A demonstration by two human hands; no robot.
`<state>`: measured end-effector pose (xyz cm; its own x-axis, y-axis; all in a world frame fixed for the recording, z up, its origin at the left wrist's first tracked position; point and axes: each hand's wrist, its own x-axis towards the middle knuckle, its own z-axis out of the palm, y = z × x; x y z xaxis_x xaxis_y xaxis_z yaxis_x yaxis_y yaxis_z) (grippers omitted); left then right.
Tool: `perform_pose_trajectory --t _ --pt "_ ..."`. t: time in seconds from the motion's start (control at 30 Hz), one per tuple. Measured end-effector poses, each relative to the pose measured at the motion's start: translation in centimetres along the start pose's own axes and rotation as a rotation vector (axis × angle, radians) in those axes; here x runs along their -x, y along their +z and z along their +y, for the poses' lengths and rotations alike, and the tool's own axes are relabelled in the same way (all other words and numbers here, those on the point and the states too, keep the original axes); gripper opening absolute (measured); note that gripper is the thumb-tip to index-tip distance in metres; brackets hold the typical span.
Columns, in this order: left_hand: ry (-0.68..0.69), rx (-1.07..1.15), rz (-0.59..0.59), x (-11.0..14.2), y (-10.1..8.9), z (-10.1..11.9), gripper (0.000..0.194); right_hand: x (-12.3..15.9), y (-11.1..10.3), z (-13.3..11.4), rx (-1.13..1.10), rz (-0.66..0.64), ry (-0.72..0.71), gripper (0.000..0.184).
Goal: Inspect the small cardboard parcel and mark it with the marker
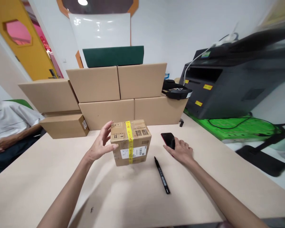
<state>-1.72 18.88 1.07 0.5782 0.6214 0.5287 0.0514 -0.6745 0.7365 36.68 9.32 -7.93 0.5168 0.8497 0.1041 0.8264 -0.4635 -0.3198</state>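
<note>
A small cardboard box (131,142) bound with yellow tape and carrying a white label stands on the pale table (123,196). My left hand (101,144) is open, fingers spread, touching the box's left side. My right hand (180,150) lies on a dark phone (168,139) with a red edge, fingers curled over its near end. A black marker pen (161,175) lies on the table between my arms, just right of the box.
Several larger cardboard boxes (118,95) are stacked behind, with a green box (113,56) on top. A black printer (230,82) sits at the right on a green mat (237,126). Another person (7,126) sits at the far left.
</note>
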Motion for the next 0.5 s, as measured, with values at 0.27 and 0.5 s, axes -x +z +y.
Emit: perform_pose_trajectory --t 0.27,0.5 --pt "0.007 -0.240 0.419 3.9 2.5 1.9 0.093 -3.2 -0.5 0.4 -0.054 -0.154 0.162 0.093" --pt "0.519 -0.377 0.425 6.4 9.6 6.5 0.107 -4.8 -0.7 1.3 -0.392 -0.193 0.249 0.085"
